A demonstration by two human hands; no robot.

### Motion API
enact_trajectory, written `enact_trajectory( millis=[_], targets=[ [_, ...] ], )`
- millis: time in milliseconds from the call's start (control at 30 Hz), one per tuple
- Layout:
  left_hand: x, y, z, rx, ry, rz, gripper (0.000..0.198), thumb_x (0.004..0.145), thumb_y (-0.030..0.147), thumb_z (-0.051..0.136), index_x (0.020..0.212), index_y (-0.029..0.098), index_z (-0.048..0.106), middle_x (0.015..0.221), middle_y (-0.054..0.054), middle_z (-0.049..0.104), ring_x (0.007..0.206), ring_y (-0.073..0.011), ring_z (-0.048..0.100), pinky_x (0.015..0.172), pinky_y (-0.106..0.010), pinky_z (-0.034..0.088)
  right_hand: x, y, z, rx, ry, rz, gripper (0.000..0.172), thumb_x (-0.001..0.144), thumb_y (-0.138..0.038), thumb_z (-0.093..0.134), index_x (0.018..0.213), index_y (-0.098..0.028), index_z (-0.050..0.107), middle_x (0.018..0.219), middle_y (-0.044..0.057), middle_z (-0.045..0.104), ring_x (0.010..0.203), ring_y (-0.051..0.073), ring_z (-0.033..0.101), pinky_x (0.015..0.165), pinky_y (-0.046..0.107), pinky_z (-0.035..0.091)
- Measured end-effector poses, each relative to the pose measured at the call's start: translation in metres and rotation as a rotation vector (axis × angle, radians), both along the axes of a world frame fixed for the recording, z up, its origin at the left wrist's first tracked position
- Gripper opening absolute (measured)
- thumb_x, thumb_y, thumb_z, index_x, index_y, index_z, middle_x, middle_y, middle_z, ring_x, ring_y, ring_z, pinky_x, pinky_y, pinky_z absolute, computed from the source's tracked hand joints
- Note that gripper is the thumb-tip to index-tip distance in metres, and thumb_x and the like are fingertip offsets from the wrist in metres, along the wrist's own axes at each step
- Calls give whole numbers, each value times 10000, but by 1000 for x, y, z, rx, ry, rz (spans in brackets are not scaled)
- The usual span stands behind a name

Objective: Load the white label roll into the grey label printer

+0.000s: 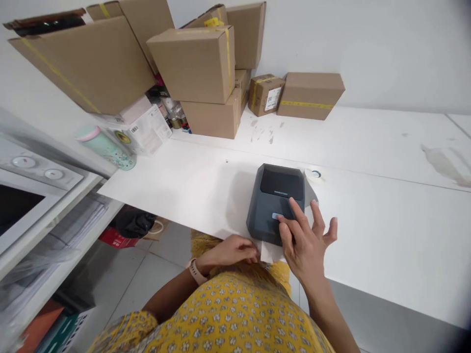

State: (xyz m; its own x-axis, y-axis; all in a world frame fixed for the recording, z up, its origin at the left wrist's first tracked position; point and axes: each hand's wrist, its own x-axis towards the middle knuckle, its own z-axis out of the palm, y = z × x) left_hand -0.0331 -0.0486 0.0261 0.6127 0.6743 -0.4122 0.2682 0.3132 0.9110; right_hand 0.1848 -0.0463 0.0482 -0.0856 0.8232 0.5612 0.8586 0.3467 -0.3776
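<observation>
A dark grey label printer (pixel 268 211) sits near the front edge of the white table, with a black panel on its top and a small pale button (pixel 277 216). A fingertip of my right hand (pixel 305 240) presses on that button, while the other fingers spread out above the printer's right side. White label paper (pixel 270 252) comes out at the printer's near end. Close beside the paper is my left hand (pixel 235 250), fingers curled together at the table edge; whatever they may pinch is hidden. A pale pink watch is on the left wrist.
Cardboard boxes (pixel 195 63) are stacked at the back left, with two smaller ones (pixel 311 95) against the wall. A mint green tumbler (pixel 110 149) stands at the left end of the table (pixel 368 211). A white ring-shaped roll (pixel 314 175) lies behind the printer; a microwave (pixel 33 181) is far left.
</observation>
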Motion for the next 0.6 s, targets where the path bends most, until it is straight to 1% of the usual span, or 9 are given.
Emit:
enact_trajectory(
  millis=[67,133,167,200,267,333,400,500,600],
  targets=[
    [-11,5,8,52,38,129,440,939,568,581,875,157,722,825,-69,743,773,-182,698,756,-309,548,0,5,1,-2,-13,15,143,995,-278,548,995,-295,690,1445,-11,640,1528,358,346,1214,715,18],
    [-15,9,17,170,74,319,418,955,542,562,859,164,712,782,-48,720,755,-176,682,741,-299,542,1,5,-2,-16,-2,18,134,1001,-295,547,992,-289,680,1450,-9,636,1533,344,339,1218,708,18],
    [-15,11,21,247,89,420,406,962,532,555,878,169,717,809,-50,726,792,-185,687,762,-303,545,2,3,-6,-31,27,19,144,1007,-307,537,1021,-293,679,1480,-8,610,1540,338,326,1221,704,34],
    [-13,12,24,318,99,504,391,969,523,549,935,177,726,887,-62,744,868,-201,699,803,-314,551,3,-1,-10,-52,76,24,168,1013,-324,523,1076,-301,677,1529,-2,561,1549,334,308,1224,698,68],
    [-7,11,28,415,99,594,388,979,508,548,1155,205,713,1177,-94,739,1093,-242,686,937,-359,548,5,-13,-21,-102,232,25,287,1020,-368,499,1275,-327,622,1640,19,409,1564,329,264,1223,673,173],
    [1,9,29,456,71,581,477,990,496,546,1389,241,601,1463,-107,605,1315,-274,591,1089,-413,496,6,-28,-31,-155,413,-2,476,1021,-415,476,1491,-345,453,1698,51,277,1574,323,235,1214,645,256],
    [8,7,27,465,14,532,564,1006,492,522,1514,252,479,1602,-100,464,1453,-286,470,1201,-443,411,7,-42,-38,-234,552,-56,607,1029,-453,437,1603,-349,270,1711,69,235,1580,318,219,1222,641,267],
    [16,4,27,474,-66,480,582,1037,498,449,1569,267,399,1671,-71,356,1560,-278,303,1287,-446,293,7,-50,-43,-314,621,-88,657,1040,-503,366,1641,-353,149,1720,65,207,1591,329,185,1237,657,239],
    [19,8,28,533,-87,478,534,1053,493,408,1545,290,437,1666,-52,363,1582,-267,245,1310,-443,234,9,-43,-41,-270,594,-61,707,1029,-553,354,1650,-348,87,1735,64,149,1596,359,150,1239,688,204]
  ],
)
